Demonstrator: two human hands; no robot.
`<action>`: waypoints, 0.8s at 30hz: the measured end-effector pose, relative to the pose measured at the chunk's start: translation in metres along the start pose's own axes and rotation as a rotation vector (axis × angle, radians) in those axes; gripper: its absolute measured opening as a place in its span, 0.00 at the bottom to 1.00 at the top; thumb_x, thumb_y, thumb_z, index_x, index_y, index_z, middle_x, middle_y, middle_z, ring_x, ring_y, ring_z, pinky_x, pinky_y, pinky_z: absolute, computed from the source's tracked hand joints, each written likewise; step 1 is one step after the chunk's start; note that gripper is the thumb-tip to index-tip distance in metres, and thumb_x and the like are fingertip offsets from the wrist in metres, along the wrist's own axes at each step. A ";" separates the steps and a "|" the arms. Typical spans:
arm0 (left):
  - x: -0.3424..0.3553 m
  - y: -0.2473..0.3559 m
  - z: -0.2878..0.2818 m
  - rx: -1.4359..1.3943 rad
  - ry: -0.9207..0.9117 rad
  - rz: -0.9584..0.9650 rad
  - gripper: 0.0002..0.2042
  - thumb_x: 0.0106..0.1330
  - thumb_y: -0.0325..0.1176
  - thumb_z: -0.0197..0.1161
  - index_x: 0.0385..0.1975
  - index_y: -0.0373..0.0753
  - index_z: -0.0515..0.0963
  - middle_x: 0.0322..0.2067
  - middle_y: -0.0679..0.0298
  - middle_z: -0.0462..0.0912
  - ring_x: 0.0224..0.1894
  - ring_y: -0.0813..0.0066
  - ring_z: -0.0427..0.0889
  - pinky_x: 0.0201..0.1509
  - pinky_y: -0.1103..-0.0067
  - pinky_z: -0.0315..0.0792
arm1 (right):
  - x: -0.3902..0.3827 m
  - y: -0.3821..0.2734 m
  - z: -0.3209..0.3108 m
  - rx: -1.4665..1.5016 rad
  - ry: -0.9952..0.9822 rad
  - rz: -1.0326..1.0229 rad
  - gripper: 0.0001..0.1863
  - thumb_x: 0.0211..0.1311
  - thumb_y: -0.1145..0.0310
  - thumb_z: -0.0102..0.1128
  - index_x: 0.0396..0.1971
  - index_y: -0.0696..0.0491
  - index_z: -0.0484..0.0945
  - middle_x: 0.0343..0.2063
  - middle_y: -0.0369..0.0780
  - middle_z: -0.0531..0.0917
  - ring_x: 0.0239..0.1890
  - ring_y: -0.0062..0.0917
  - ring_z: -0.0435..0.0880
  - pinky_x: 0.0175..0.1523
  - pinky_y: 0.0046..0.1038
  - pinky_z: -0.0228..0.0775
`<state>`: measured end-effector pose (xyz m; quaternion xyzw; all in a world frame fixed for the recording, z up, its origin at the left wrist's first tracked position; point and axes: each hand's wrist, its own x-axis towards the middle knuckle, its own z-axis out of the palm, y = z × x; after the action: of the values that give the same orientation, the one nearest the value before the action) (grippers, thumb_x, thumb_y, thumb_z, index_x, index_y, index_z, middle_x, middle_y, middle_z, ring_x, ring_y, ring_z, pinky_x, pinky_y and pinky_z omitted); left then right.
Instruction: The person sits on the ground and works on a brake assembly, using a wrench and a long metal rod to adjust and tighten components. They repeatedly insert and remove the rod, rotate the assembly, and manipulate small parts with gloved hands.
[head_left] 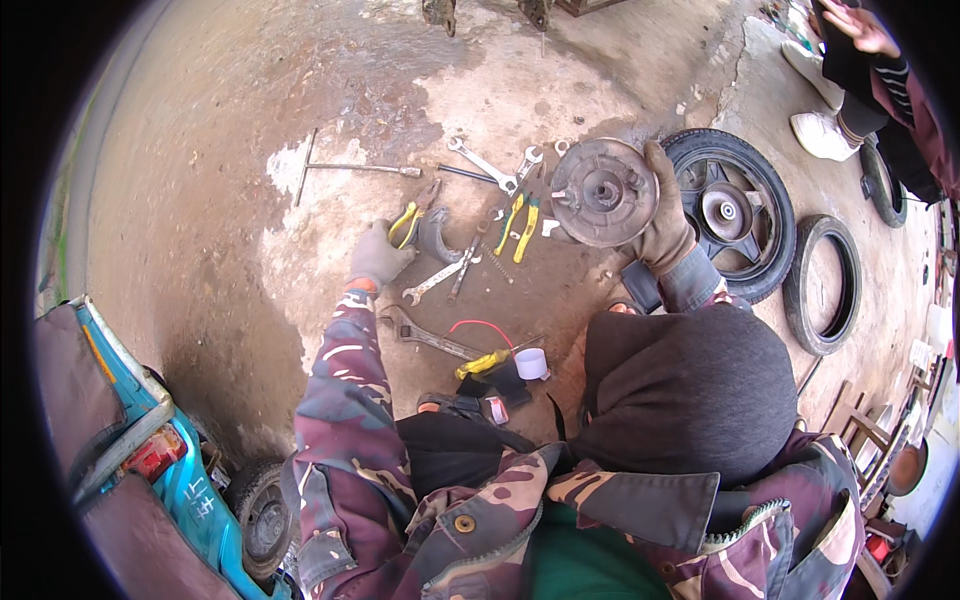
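My right hand (672, 222), in a grey-brown work glove, grips the right rim of a round, dirty metal brake plate (606, 190) with a stud in its middle. The plate is raised off the ground, its face turned up. My left hand (381, 256), gloved in grey, is closed around the yellow handles of pliers (406, 222), whose jaws point away from me. Right beside these pliers lies a curved grey brake shoe (434, 236). A second pair of yellow-handled pliers (522, 228) rests between the hands. Nearby are an open-end wrench (437, 281) and a thin spring (499, 268).
A T-handle wrench (355, 169) and combination wrenches (484, 163) lie farther out. Closer in are an adjustable wrench (432, 335) and a tape roll (531, 364). A tyred wheel (757, 250) and a bare tyre (798, 296) lie right; another person's shoe (824, 137) is beyond. A blue vehicle (190, 480) stands left.
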<state>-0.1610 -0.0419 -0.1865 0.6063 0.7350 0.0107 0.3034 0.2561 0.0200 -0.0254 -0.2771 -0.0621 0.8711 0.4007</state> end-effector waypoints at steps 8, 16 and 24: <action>-0.022 -0.032 -0.010 -1.099 -0.207 -0.194 0.25 0.75 0.42 0.68 0.66 0.36 0.76 0.42 0.61 0.88 0.35 0.71 0.89 0.36 0.73 0.87 | 0.007 0.010 0.019 -0.049 -0.053 0.044 0.39 0.72 0.37 0.57 0.62 0.60 0.79 0.58 0.52 0.85 0.60 0.48 0.85 0.69 0.57 0.76; -0.066 -0.081 0.050 -0.413 0.147 -0.331 0.20 0.73 0.44 0.70 0.49 0.31 0.85 0.35 0.59 0.89 0.28 0.73 0.86 0.31 0.74 0.80 | 0.028 0.012 0.021 0.005 -0.119 -0.027 0.47 0.70 0.32 0.55 0.72 0.59 0.69 0.68 0.55 0.77 0.69 0.49 0.78 0.76 0.55 0.68; -0.143 -0.030 0.124 -0.504 -0.152 -0.794 0.31 0.61 0.58 0.78 0.50 0.33 0.84 0.37 0.55 0.89 0.33 0.65 0.87 0.35 0.68 0.82 | 0.047 0.007 0.030 -0.202 -0.319 -0.098 0.50 0.64 0.35 0.63 0.73 0.61 0.66 0.69 0.53 0.75 0.68 0.44 0.79 0.76 0.47 0.71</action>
<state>-0.1194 -0.2214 -0.2372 0.1848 0.8601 0.0276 0.4747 0.2107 0.0529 -0.0234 -0.1712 -0.2253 0.8728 0.3977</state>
